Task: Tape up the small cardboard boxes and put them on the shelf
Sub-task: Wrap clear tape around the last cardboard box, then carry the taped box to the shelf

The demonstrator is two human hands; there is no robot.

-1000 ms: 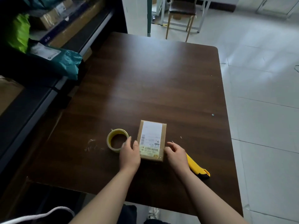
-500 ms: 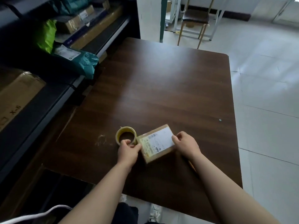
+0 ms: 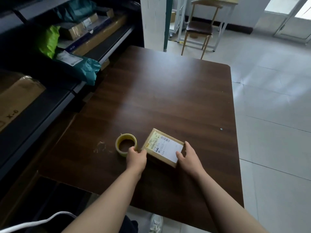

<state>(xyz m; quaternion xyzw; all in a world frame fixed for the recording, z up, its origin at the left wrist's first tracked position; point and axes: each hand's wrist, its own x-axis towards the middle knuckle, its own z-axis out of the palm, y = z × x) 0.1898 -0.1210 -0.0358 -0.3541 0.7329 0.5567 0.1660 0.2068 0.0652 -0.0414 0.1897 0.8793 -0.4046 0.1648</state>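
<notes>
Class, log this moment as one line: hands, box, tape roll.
left hand: touches roll and box corner | right hand: grips box end | box: label up, beside roll

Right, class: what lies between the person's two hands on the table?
The small cardboard box, label up: the left hand is at its near-left corner, and the right hand holds its right end. The head view shows this.

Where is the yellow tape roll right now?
Head view: the yellow tape roll lies on the dark wooden table, left of the small cardboard box, touched by the left hand.
</notes>
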